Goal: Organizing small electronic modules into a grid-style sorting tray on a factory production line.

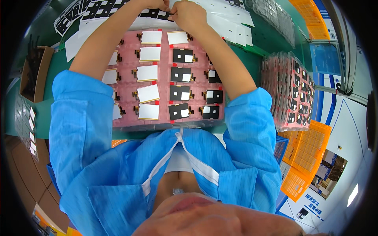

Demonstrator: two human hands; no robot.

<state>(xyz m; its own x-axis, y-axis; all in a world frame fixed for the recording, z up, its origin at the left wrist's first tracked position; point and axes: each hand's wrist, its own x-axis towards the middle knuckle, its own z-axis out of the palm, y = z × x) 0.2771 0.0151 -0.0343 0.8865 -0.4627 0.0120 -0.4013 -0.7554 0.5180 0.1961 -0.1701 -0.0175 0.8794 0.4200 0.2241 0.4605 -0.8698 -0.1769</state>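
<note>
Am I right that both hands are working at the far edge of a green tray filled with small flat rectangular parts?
Not quite: the head view shows the tray is pink, not green. Both the left hand and right hand do work at its far edge, above the small flat rectangular parts.

Our hands (173,10) meet above the far edge of the tray (165,78). Sheets (220,19) lie beyond them, a stack of trays (289,90) right, a box (33,72) left.
</note>
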